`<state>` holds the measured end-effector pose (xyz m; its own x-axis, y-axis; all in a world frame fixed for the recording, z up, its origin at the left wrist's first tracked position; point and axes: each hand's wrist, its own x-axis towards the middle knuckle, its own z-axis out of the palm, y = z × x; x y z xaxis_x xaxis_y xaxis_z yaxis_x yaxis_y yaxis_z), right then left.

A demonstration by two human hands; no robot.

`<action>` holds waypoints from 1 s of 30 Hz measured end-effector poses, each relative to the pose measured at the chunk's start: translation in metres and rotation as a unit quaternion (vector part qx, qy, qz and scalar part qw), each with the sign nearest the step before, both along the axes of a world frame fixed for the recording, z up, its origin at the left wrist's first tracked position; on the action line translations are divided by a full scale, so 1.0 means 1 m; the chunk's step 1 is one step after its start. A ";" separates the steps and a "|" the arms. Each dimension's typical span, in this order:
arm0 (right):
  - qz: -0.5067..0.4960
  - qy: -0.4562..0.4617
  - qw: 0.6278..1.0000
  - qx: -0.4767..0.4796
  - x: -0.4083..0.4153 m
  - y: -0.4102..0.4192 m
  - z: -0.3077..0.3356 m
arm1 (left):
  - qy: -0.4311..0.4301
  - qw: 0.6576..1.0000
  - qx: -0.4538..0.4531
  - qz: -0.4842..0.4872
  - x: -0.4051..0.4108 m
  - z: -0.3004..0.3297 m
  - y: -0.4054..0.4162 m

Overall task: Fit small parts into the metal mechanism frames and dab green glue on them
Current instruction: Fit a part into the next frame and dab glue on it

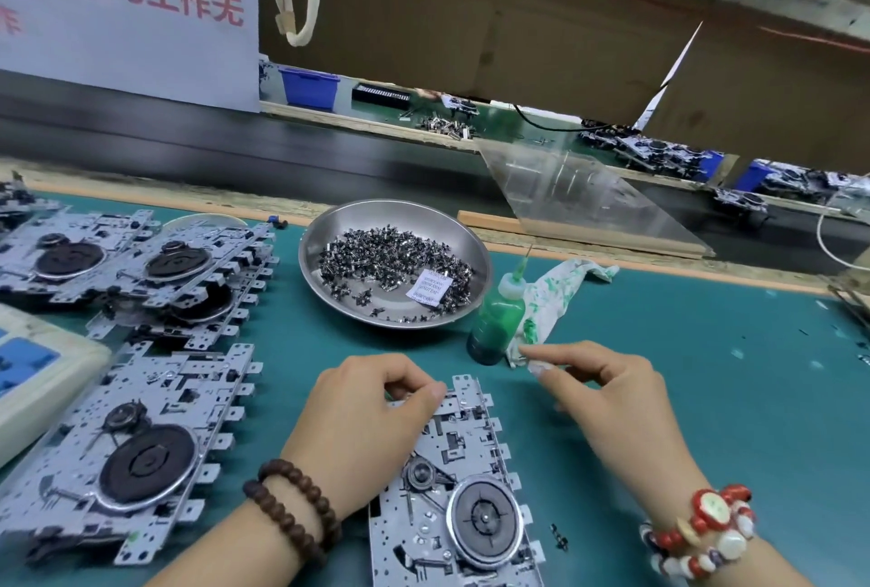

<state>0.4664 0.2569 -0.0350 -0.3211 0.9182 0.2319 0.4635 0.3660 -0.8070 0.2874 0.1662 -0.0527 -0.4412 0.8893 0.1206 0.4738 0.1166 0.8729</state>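
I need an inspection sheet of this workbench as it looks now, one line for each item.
Surface: teal mat.
Job's things: frame under both hands; frame stacks at left; metal dish of small parts; green glue bottle upright.
Clutter: stained rag; stray part.
Grippers: left hand pinches frame's top edge; right hand empty, fingers relaxed.
Cables: white loop at right edge.
Surroundings: conveyor belt, blue bins.
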 end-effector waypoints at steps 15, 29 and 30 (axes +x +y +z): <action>0.067 -0.005 0.998 -0.015 -0.029 0.017 -0.003 | -0.102 0.992 -0.079 -0.016 -0.005 0.002 0.003; 0.039 0.457 0.850 -0.259 0.009 -0.031 0.005 | -0.192 0.974 -0.114 -0.040 -0.009 0.004 0.004; 0.045 0.472 0.837 -0.272 0.009 -0.030 0.006 | -0.193 0.973 -0.116 -0.039 -0.009 0.005 0.004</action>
<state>0.4749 0.2264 -0.0288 -0.3040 0.9524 -0.0242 -0.4848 -0.1766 -0.8566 0.2787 0.1703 -0.0480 -0.3445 0.9050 -0.2495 0.1304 0.3093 0.9420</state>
